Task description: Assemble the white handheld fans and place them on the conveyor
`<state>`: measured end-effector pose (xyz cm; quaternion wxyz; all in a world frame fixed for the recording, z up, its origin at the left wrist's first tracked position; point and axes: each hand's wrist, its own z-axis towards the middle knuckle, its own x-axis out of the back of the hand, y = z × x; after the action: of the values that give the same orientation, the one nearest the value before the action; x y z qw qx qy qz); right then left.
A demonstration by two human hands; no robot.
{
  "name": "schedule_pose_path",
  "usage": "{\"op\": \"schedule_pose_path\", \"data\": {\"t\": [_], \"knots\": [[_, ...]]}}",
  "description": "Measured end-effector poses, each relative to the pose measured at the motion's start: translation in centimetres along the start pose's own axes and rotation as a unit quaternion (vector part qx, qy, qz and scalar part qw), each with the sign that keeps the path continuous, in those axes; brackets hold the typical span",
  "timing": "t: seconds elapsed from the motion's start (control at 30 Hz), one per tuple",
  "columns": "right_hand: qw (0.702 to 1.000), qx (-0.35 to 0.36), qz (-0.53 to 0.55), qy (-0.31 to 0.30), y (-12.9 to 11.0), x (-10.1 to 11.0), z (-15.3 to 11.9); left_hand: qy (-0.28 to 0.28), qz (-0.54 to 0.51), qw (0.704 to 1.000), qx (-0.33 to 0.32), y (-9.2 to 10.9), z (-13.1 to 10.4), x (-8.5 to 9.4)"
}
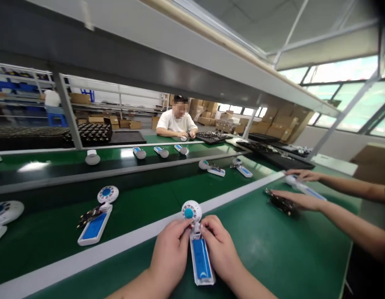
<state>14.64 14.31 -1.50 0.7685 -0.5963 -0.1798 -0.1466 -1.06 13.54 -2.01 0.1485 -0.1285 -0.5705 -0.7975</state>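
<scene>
A white device (202, 259) with a round, blue-centred head and a blue rectangular panel in its long body lies on the green work surface. My left hand (171, 245) closes its thumb and fingers at the left of the neck between head and body. From the right, my right hand (219, 245) pinches the same neck, its fingers beside the body's upper end. Small parts at the neck are partly covered by my fingertips. The round head (191, 211) points away from me, over the pale divider strip.
Similar devices (94, 228) lie on the green belt (148, 199) beyond the pale strip (117, 252). At right, a co-worker's hands hold a dark board (281, 203) and touch a white device (304, 187). Another person (176, 120) sits opposite. A shelf (167, 54) hangs overhead.
</scene>
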Motion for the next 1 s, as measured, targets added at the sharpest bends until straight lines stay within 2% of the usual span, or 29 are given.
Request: {"op": "schedule_pose_path", "data": {"t": [0.1,0.2,0.37,0.57,0.7,1.0], "knots": [[1.000,0.007,-0.007,0.012,-0.9,0.0,-0.6,-0.018,0.049,0.998,-0.041,-0.1,0.0,0.0],[0.998,0.009,-0.054,0.016,-1.6,0.0,-0.8,-0.037,0.077,0.996,-0.035,-0.1,0.1,-0.1],[0.998,-0.019,-0.035,0.048,-1.5,-0.1,-0.6,-0.049,0.103,0.992,-0.047,-0.1,0.1,-0.1],[0.997,-0.052,-0.025,0.058,-1.1,-0.3,-0.5,-0.048,0.103,0.992,-0.062,-0.1,0.1,0.0],[0.996,-0.063,-0.030,0.058,-1.1,-0.4,-0.5,-0.040,0.089,0.994,-0.043,0.1,0.2,-0.1],[0.997,-0.047,-0.031,0.058,-0.8,-0.5,-0.4,-0.051,0.071,0.995,-0.041,0.0,0.2,0.1]]}}
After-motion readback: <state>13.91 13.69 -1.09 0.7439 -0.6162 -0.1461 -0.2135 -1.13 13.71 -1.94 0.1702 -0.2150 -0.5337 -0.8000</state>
